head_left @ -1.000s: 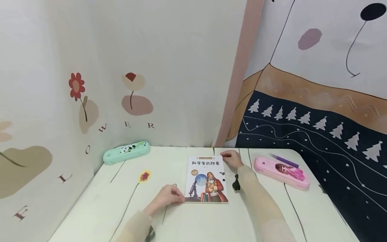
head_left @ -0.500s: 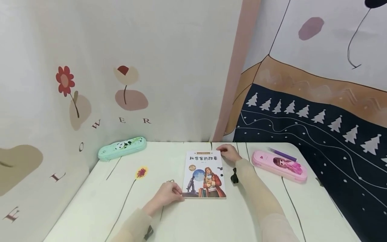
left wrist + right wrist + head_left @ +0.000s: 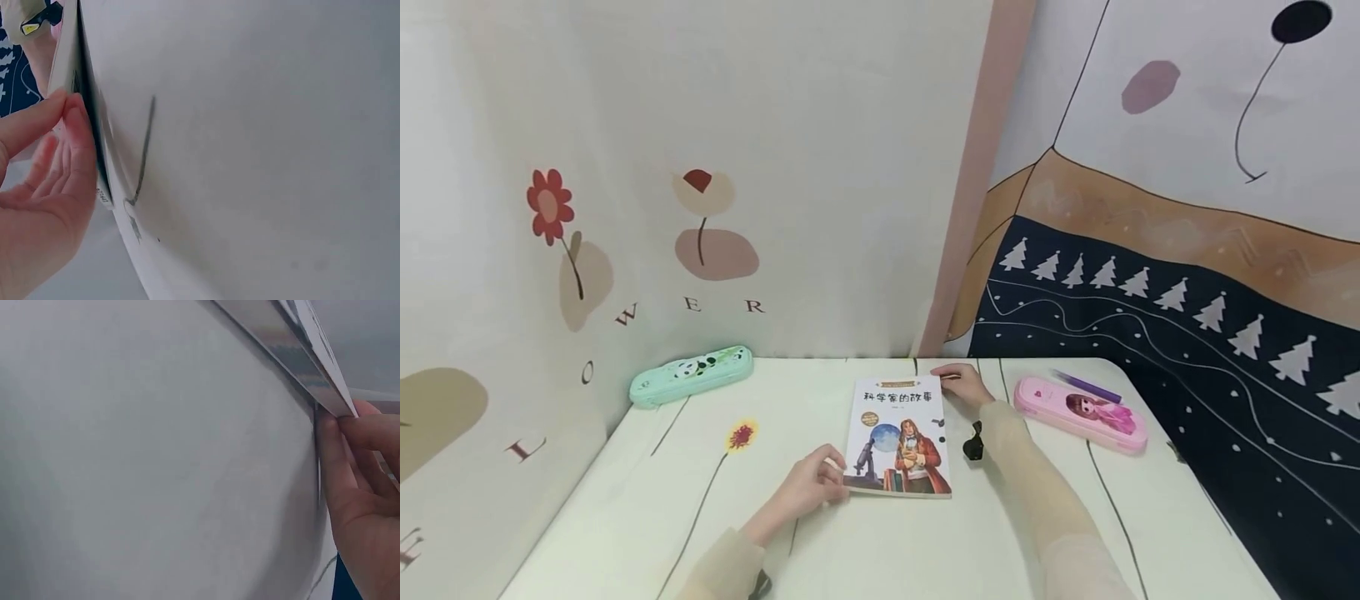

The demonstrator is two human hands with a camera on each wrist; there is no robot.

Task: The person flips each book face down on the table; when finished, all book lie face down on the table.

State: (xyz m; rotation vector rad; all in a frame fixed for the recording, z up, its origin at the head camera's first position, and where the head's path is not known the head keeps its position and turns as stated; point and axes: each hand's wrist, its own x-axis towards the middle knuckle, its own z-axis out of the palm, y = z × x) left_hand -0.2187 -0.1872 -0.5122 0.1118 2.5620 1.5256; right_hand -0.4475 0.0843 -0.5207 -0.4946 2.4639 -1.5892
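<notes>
A paperback book (image 3: 880,408) with a long-haired figure in a red coat and a telescope on its cover lies face up at the middle of the table. My left hand (image 3: 805,485) holds its lower left corner. In the left wrist view, thumb and index finger of the left hand (image 3: 53,200) meet at the edge of the book (image 3: 64,53). At the upper right corner is my right hand (image 3: 967,387). The right wrist view shows the right hand (image 3: 365,500) pinching a corner of the book (image 3: 294,353), the table surface beside it.
A pink pencil case (image 3: 1052,408) lies to the right, with a purple pen (image 3: 1088,387) along its far side. Back left, by the wall, sits a mint green pencil case (image 3: 688,379). Walls with printed covering border the white table (image 3: 880,550).
The head view has shifted. The book is turned slightly, its bottom edge now slanting down to the right. Both hands stay at the same corners.
</notes>
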